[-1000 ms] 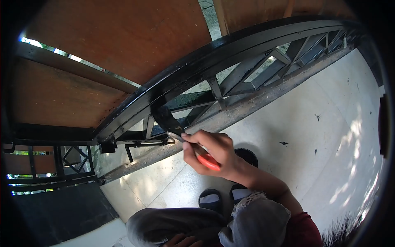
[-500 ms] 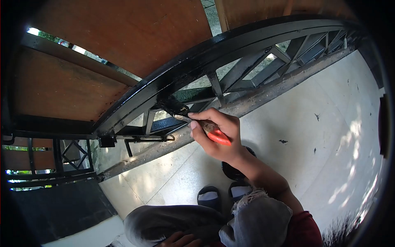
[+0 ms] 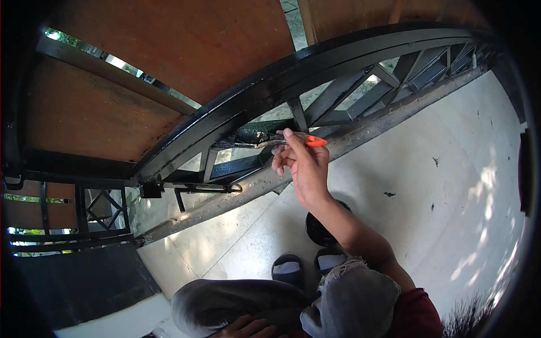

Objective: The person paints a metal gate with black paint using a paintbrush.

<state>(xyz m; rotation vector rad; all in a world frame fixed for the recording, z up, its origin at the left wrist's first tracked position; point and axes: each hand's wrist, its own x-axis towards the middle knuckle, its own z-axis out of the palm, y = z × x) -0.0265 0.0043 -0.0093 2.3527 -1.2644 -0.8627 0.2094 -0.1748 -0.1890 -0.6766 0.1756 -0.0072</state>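
My right hand (image 3: 304,163) holds a paintbrush (image 3: 287,139) with a worn handle and a red-orange end. Its dark bristles point left, at the lower part of a black metal gate frame (image 3: 265,87); whether they touch the metal I cannot tell. Glossy black covers parts of the frame near the brush. Low in the view, my left hand (image 3: 248,327) rests by my grey trousers, only its fingers showing, and nothing can be made out in it.
Brown panels (image 3: 225,39) fill the gate above the frame. A metal bolt (image 3: 208,190) hangs low on the gate. On the pale tiled floor (image 3: 417,163), a black round container (image 3: 321,228) stands beyond my sandalled feet, partly behind my right forearm.
My right hand has turned and shifted slightly up. The brush, earlier slanting down to the right, now lies nearly level. The view has shifted a little.
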